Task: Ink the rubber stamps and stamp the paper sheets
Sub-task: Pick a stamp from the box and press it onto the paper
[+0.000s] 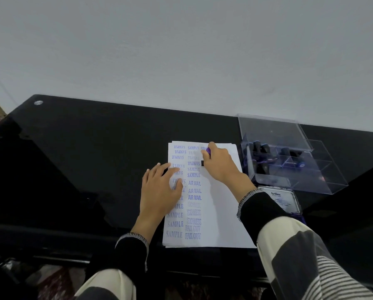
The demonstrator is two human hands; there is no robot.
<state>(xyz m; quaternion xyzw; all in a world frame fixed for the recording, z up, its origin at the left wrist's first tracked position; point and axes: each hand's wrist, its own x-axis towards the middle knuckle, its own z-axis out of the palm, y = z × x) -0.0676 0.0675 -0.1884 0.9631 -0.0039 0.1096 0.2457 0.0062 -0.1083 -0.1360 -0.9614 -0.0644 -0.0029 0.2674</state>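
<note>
A stack of white paper sheets (222, 213) lies on the black table, its top sheet covered with columns of blue prints such as SAMPLE, AIR MAIL, EXPRESS and FAX OUT. My left hand (159, 191) rests flat on the left column with fingers spread. My right hand (219, 164) grips a rubber stamp (205, 158) with a purple handle and black base, held against the sheet near its top, just below a partly hidden print. An Artline ink pad (284, 201) sits to the right of the paper, partly behind my right sleeve.
A clear plastic box (324, 182) with its lid raised stands at the right, holding several more stamps (261, 148) in compartments. The glossy black table (94, 148) stretches left of the paper. A pale wall rises behind it.
</note>
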